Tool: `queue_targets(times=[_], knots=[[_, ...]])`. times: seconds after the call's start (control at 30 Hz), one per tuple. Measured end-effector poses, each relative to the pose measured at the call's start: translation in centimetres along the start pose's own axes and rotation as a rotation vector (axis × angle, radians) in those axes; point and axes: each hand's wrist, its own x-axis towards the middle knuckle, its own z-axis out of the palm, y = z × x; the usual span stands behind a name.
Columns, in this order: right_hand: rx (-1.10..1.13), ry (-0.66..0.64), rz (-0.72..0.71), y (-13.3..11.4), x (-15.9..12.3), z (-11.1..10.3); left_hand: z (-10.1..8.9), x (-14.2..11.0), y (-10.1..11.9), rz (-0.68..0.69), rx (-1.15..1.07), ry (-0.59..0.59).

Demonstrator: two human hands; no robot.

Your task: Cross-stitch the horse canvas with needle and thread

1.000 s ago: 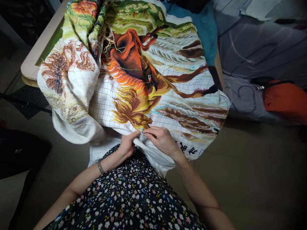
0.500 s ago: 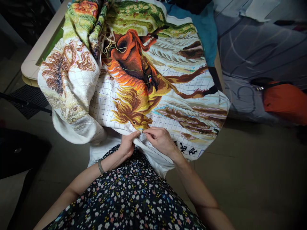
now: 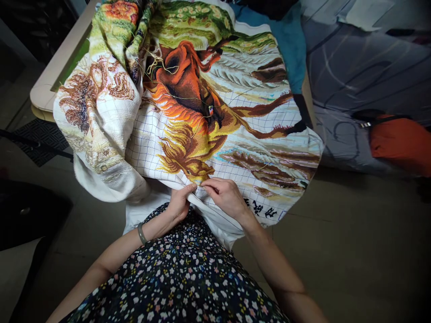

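Note:
A large cross-stitch cloth with a printed grid and stitched horses spreads over the table and hangs toward my lap. My left hand grips its near edge, thumb on top and fingers underneath, hidden. Just to the right, my right hand is closed in a pinch against the cloth, below the yellow horse's head. What sits between those fingertips is too small to make out. Loose yellowish threads lie across the red-brown horse. The cloth's left part is folded over, showing its stitched reverse side.
A pale-edged table bears the cloth. Teal fabric lies at the back right. Beyond it is a grey patterned cover with an orange bag. A dark object stands at the left on the tiled floor.
Almost nothing differs. My right hand's fingertips have shifted very slightly at the cloth; my left hand keeps its hold in the same place.

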Motion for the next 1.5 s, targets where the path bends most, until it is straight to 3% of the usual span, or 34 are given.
queue_targets(times=[0.33, 0.5, 0.67, 0.83, 1.0, 1.13, 1.3, 1.5], knots=[[0.11, 0.022, 0.008, 0.8, 0.3, 0.5, 0.1, 0.0, 0.0, -0.009, 0.005, -0.007], [-0.12, -0.027, 0.086, -0.5, 0.1, 0.9, 0.3, -0.1, 0.1, 0.013, -0.008, -0.041], [-0.359, -0.111, -0.012, -2.3, 0.0, 1.2, 0.4, -0.4, 0.3, 0.034, 0.044, -0.06], [-0.501, 0.066, -0.102, -2.4, 0.0, 1.6, 0.4, -0.5, 0.5, 0.022, 0.036, -0.071], [-0.317, 0.235, -0.256, -1.4, 0.0, 2.3, 0.2, -0.3, 0.2, 0.034, 0.022, -0.088], [-0.11, 0.327, -0.187, -0.6, 0.1, 2.4, 0.0, -0.2, 0.1, 0.03, -0.003, -0.072], [0.155, 0.32, -0.033, -0.6, -0.1, 1.9, 0.1, -0.2, 0.1, 0.033, -0.013, -0.041], [0.299, 0.273, -0.113, -1.6, -1.3, 2.8, 0.2, -0.1, 0.1, 0.049, -0.011, -0.042]])
